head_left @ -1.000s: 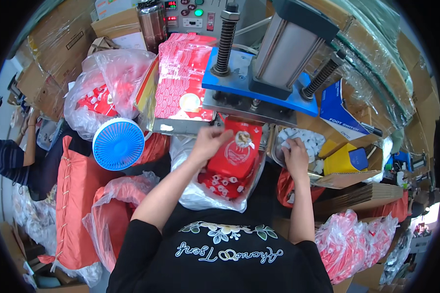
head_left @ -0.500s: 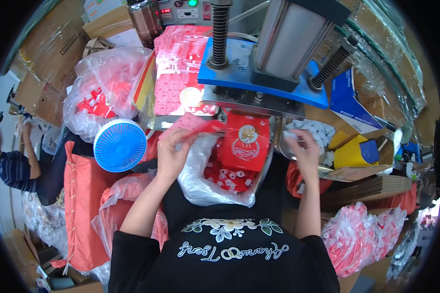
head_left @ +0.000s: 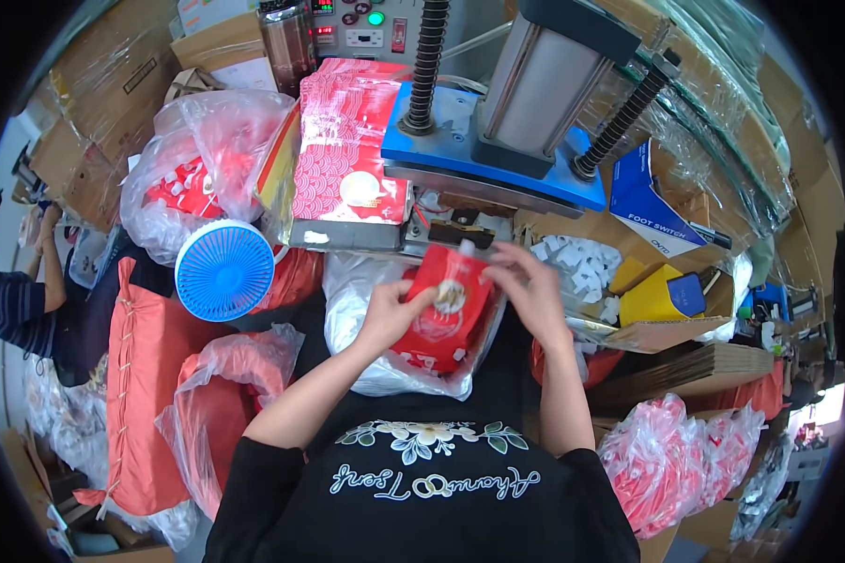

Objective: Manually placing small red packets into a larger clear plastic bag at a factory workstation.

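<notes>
Left hand point(head_left: 394, 311) holds a red pouch point(head_left: 453, 296) (right hand point(head_left: 533, 287) at its corner).

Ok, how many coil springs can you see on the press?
2: left spring and right spring, toward either end of the blue plate. More may be hidden behind the cylinder.

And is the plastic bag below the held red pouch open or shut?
Open: the plastic bag gapes beneath the held red pouch, and red pouches show inside.
</notes>
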Demonstrator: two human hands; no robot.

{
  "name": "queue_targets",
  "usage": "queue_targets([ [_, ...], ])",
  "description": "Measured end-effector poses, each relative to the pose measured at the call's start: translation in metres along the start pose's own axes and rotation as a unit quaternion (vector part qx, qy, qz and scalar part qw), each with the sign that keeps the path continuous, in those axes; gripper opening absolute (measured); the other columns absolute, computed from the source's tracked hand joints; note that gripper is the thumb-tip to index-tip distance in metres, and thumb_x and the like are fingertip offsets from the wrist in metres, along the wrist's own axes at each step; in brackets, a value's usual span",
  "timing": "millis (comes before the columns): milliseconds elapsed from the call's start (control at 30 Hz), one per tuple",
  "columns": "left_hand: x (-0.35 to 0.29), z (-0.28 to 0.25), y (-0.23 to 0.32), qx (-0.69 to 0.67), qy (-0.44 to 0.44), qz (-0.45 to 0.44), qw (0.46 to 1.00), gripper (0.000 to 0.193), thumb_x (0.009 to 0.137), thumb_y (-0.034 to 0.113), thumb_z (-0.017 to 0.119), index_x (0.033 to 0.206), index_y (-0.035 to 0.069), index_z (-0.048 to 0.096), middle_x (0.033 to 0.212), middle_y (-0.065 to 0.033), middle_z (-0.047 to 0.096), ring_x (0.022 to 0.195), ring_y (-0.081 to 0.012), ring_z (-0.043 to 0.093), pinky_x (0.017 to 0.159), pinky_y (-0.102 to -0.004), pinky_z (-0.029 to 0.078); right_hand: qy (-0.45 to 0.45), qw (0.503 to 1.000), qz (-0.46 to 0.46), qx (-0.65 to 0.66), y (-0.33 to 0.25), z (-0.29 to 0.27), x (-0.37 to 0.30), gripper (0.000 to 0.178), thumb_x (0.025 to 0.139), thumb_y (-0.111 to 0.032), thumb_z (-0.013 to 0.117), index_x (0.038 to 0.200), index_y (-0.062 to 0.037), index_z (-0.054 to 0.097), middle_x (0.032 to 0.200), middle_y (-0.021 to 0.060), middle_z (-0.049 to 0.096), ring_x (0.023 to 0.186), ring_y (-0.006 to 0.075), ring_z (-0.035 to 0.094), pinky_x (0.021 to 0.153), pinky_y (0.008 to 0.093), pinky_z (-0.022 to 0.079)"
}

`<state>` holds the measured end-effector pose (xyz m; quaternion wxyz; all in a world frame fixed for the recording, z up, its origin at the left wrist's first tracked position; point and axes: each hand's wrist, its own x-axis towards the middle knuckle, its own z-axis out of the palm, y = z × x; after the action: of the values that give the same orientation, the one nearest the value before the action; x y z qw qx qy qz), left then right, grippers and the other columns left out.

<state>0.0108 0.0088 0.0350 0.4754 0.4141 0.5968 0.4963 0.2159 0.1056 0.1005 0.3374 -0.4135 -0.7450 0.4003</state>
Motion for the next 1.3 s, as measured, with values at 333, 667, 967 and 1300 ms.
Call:
queue_targets([
  [333,0.044,0.02,0.02,-0.292,0.04,-0.137,0.946,0.028,0.088,0.017,0.073,0.1,-0.008,0.068,0.088,-0.0151,0.071,0.072,-0.0185,0.07,0.063,-0.0301,0.055,0.106,0.949,-0.087,-0.285,0.078,-0.029,0.015,0.024,0.08,-0.002,0.065,0.104,-0.0034,0.069,0.113,0.0144,0.065,0.107,0.0359,0.059,0.089,0.0413,0.048],
  [667,0.054,-0.094,0.003,0.491,0.197,0.239,0.814,0.079,0.076,0.037,0.078,0.142,0.011,0.045,0.142,-0.015,0.049,0.137,-0.0319,0.041,0.113,-0.0472,0.026,0.126,0.977,-0.044,-0.166,0.077,-0.027,0.009,0.022,0.089,-0.002,0.06,0.11,-0.0026,0.065,0.097,0.011,0.058,0.081,0.0222,0.059,0.07,0.0301,0.047],
  [967,-0.001,-0.076,0.028,0.161,0.164,0.242,0.943,0.014,0.078,-0.001,0.071,0.092,0.0,0.072,0.086,-0.0118,0.07,0.081,-0.022,0.067,0.076,-0.0314,0.05,0.113,0.992,0.006,-0.051,0.017,-0.024,-0.009,0.026,0.086,-0.011,0.071,0.111,-0.0028,0.067,0.088,0.0095,0.066,0.08,0.0175,0.062,0.075,0.0287,0.049],
  [1300,-0.029,-0.017,-0.025,0.07,-0.06,0.121,0.988,0.015,0.086,0.009,0.072,0.092,-0.005,0.071,0.084,-0.006,0.067,0.072,-0.0085,0.059,0.066,-0.0241,0.046,-0.182,0.979,-0.056,-0.076,-0.023,0.004,-0.014,0.025,0.084,-0.011,0.072,0.107,-0.0022,0.07,0.105,0.0125,0.071,0.098,0.0237,0.066,0.086,0.0336,0.05],
])
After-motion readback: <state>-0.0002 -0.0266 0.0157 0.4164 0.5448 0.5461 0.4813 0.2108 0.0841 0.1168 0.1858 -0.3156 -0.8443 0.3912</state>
